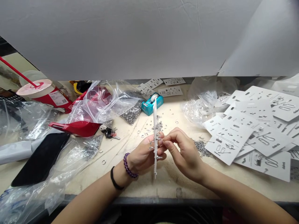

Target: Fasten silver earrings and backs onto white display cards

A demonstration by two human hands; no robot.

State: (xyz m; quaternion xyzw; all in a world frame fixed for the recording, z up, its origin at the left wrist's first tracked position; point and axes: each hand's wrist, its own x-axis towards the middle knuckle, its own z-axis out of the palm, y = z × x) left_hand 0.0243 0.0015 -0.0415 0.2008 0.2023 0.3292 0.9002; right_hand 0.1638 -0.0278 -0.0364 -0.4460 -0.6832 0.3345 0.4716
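My left hand (142, 154) grips a narrow white strip (155, 130) that stands nearly upright, with several small silver metal pieces hanging along it. My right hand (184, 152) meets it from the right, its thumb and forefinger pinched on a tiny item at the strip that my fingers mostly hide. Scattered silver rings and findings (149, 132) lie on the cream bench (168, 180) beyond my hands. A small heap of silver pins (201, 148) sits just right of my right hand. A purple bead bracelet (128, 165) and a black band circle my left wrist.
Printed white cards (257, 130) overlap at right. Behind lie a teal tape dispenser (151, 105), a plastic bag of silver parts (131, 113) and keys (108, 132). At left are a red scoop (74, 128), black phone (39, 160), red cup (46, 93) and crumpled plastic bags (30, 199).
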